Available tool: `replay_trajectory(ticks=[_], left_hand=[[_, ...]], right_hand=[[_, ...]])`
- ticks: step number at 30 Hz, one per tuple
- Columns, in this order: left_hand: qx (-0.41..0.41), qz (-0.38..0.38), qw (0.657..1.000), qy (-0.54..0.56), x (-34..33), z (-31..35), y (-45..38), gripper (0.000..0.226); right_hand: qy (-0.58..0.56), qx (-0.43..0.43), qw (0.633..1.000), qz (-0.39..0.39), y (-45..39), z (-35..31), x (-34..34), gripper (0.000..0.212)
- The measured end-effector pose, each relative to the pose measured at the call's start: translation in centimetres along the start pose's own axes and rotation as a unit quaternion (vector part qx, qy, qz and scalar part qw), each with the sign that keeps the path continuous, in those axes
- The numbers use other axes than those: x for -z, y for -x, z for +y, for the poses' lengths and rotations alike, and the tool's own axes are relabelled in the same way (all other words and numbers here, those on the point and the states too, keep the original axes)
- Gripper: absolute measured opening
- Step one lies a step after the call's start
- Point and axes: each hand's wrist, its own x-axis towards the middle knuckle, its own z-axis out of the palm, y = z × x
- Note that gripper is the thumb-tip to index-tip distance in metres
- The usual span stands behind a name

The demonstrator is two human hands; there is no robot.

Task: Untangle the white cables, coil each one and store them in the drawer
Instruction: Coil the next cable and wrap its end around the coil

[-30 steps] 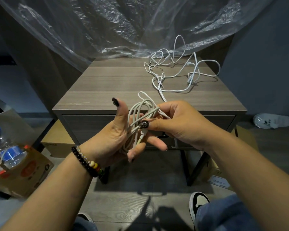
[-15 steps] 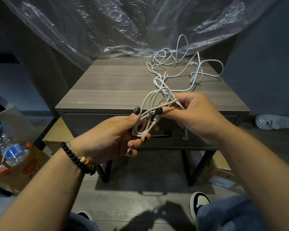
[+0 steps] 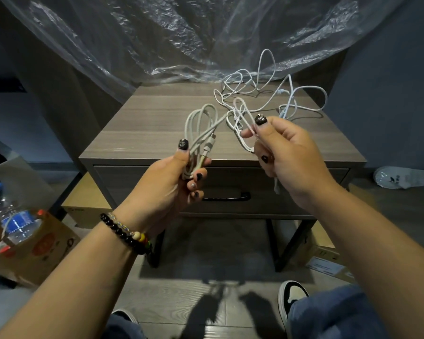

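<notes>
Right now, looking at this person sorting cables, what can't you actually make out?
- Head view: inside of the drawer; it is shut.
- How many cables form the tangle; the strands overlap.
- Lower part of the coil; the left hand wraps it.
- Strand path inside the right hand; fingers cover it.

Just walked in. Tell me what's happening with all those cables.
A person is sorting white cables at a small wooden table. The left hand grips a coiled cable, its plug end showing by the thumb. The right hand pinches a loop of another cable that runs back into the loose tangle lying on the tabletop. The drawer below is closed, so nothing is stored yet.
</notes>
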Motion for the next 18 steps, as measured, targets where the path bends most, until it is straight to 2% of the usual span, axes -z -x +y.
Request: replay_trajectory(ticks=[2,7,14,18], left_hand=[[-0.007,0.004,1.0,-0.004,0.0,-0.1,-0.1,0.043],[-0.004,-0.024,0.998,-0.052,-0.3,-0.7,0.0,0.041],[-0.043,-0.031,0.984,-0.17,-0.2,-1.2,-0.1,0.037],[-0.085,-0.03,0.967,-0.236,0.2,-1.7,-0.4,0.05]], right_hand=[[-0.013,0.013,0.999,-0.034,0.3,-0.1,-0.3,0.027],[-0.005,0.031,0.994,-0.101,0.8,0.4,-1.7,0.022],[-0.016,0.013,0.998,-0.056,0.6,1.5,-2.7,0.02],[-0.008,-0.007,0.999,-0.032,0.8,1.6,-2.9,0.027]])
